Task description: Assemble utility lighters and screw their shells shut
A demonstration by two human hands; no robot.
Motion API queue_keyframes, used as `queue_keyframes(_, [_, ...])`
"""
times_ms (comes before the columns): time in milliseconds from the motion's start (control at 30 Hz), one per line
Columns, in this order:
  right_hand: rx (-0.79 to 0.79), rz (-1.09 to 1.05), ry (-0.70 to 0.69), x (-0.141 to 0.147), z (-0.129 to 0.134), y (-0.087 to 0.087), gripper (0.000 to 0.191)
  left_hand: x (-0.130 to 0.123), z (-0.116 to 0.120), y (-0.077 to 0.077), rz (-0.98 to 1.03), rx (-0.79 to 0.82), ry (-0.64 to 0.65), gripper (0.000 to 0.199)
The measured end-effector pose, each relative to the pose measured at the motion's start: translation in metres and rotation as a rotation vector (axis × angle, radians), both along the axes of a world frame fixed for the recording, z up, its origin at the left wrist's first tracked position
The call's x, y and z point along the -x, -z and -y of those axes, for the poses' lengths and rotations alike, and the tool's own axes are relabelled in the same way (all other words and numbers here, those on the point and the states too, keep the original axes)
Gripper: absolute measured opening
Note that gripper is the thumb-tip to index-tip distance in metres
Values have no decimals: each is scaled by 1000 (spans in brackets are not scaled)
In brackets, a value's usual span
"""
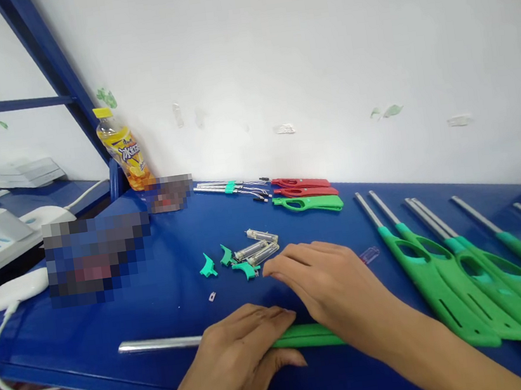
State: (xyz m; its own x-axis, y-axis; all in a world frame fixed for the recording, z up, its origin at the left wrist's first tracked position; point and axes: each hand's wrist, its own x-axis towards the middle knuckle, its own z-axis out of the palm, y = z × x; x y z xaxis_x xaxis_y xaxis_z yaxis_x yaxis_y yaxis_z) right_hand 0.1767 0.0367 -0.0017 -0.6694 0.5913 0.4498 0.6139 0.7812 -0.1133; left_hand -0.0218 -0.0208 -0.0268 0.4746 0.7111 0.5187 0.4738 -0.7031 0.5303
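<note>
A green lighter with a long metal tube lies near the table's front edge, its tube pointing left. My left hand is wrapped round it where the tube meets the green body. Over the right part of the body rests my right hand, bent, its fingertips beside the small parts; what its fingers hold, if anything, is hidden. Teal triggers and clear cylinders lie just beyond my hands. A small metal piece is left of them.
Several green lighters lie at the right. Red handles, a green handle and metal tubes with wires sit near the wall. A drink bottle stands back left. A white device with a cable is at the left edge.
</note>
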Motion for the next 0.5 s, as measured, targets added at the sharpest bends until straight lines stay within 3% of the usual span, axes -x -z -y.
queue_keyframes(167, [28, 3, 1, 0, -1, 1, 31, 0, 1, -4, -33, 76, 30, 29])
queue_keyframes(500, [102, -102, 15, 3, -1, 4, 24, 2, -1, 0, -4, -28, 23, 28])
